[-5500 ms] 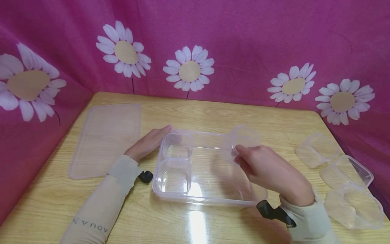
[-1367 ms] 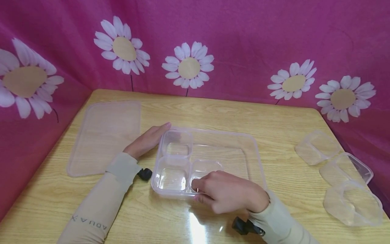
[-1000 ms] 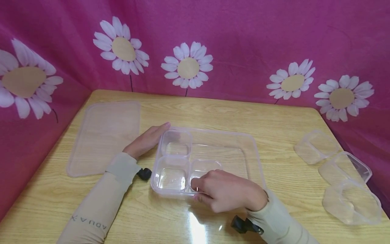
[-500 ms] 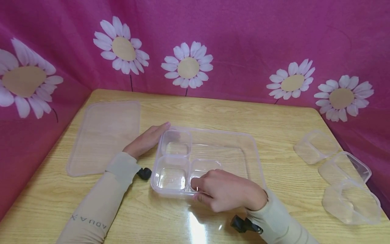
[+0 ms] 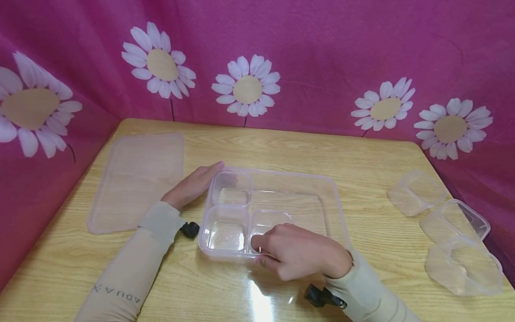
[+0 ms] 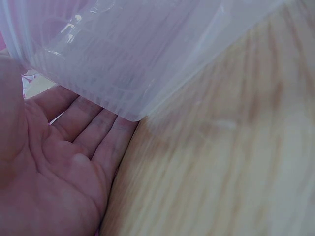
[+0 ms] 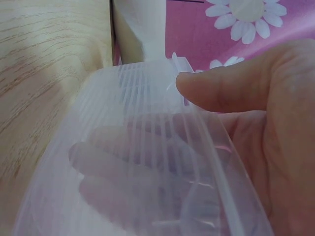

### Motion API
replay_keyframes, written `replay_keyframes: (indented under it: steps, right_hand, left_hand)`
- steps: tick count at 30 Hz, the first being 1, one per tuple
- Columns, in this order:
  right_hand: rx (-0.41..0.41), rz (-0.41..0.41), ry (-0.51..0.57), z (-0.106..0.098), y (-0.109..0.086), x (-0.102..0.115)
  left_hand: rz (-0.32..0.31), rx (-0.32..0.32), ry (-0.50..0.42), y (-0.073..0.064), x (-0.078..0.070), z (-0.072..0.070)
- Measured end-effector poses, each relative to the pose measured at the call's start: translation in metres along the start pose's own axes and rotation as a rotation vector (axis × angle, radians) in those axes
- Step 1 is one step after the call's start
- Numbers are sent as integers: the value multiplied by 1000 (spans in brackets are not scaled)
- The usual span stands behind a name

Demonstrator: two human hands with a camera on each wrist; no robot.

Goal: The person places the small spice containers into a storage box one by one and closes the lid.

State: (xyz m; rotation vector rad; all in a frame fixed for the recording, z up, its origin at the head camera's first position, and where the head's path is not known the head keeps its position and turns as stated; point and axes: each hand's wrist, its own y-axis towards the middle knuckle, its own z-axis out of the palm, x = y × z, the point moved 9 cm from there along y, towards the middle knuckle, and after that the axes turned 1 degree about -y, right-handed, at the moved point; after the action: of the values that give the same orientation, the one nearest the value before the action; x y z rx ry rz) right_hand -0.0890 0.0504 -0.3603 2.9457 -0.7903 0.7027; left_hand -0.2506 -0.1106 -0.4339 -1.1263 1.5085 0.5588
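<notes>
Large clear box (image 5: 339,201) sat at mid-table, three small clear cups inside: far-left cup (image 5: 232,182), near-left cup (image 5: 227,214), third cup (image 5: 273,218) just right of the near-left one, along the front wall. Box floor farther right was bare.

Right hand (image 5: 299,252) pinched the box's front wall — thumb outside near the rim, fingers down in the third cup, visible through the plastic in the right wrist view. Left hand (image 5: 193,185) lay along the box's left end, fingers straight and side by side, touching the end wall, not curled round it.

Flat translucent lid (image 5: 137,183) lay on the wooden table (image 5: 193,286), left of the box, partly behind the left hand. Three loose clear cups (image 5: 462,268) stood near the table's right edge, well apart from the box — nearest two overlapped in view, contact unclear. Pink curtain (image 5: 314,44) with white daisies hung behind.
</notes>
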Motion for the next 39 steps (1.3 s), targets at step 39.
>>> replay_keyframes:
  steps: [39]
  right_hand:
    - [23, 27, 30, 2, 1, -3]
  left_hand:
    - [33, 4, -12, -1, -1, -1]
